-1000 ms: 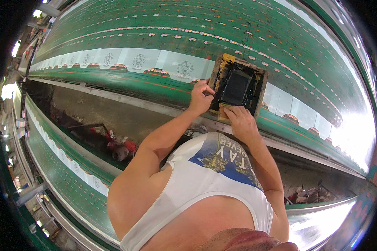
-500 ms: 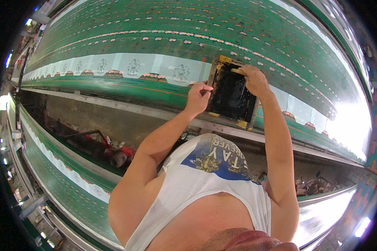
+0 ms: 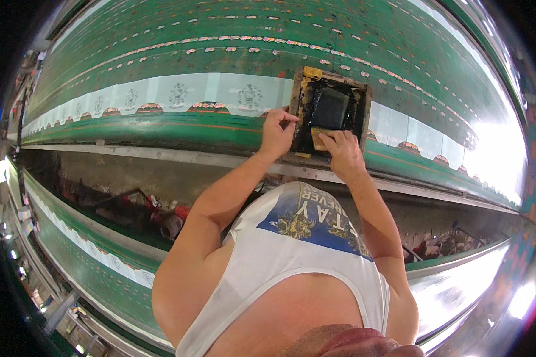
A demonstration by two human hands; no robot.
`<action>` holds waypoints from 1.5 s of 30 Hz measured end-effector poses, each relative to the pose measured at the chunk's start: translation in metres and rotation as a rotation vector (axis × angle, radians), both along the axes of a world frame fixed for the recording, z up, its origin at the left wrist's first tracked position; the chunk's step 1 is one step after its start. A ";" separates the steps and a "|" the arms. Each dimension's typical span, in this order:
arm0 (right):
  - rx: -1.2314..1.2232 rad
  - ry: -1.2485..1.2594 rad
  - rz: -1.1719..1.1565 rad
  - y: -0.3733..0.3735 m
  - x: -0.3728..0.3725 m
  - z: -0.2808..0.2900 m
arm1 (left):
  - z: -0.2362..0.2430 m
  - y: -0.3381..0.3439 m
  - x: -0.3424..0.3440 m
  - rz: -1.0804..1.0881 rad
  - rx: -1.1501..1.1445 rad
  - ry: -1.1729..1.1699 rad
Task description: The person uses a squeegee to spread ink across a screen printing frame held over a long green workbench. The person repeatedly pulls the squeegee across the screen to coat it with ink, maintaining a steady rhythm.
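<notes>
So the wooden frame point(image 3: 367, 101) sits flat near the close edge of a long green table point(image 3: 244, 124), lying across a pale strip point(image 3: 211, 88) that shows on both sides of it; the inside is all smeared black, with a smoother dark grey panel point(image 3: 332, 108) in the middle and yellowish patches around the rim.

Left hand point(image 3: 279, 132) is curled at the frame's left side, thumb and forefinger close together right by the rail; can't tell whether it's actually gripping or just touching. Right hand point(image 3: 344, 152) has a small yellow-brown block point(image 3: 317, 139) pinched in its fingers, inside the frame, just below that grey panel.

The strip has grey crest-like motifs plus dark reddish domes point(image 3: 208, 107) along its near edge; rows of little pale and pink marks run across the green beyond it; a second green table point(image 3: 92, 256) is at lower left, past a gap with some clutter point(image 3: 171, 225) in it.
</notes>
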State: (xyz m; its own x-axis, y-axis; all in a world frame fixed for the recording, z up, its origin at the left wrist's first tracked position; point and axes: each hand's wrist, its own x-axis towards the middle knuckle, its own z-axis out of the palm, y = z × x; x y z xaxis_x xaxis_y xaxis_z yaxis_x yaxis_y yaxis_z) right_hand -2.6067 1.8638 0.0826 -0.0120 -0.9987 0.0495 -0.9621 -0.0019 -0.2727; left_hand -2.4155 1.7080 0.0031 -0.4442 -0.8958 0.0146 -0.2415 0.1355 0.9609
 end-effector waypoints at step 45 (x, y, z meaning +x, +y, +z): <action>-0.341 -0.300 -0.163 0.220 -0.209 -0.015 | -0.012 0.166 -0.209 0.094 -0.260 0.060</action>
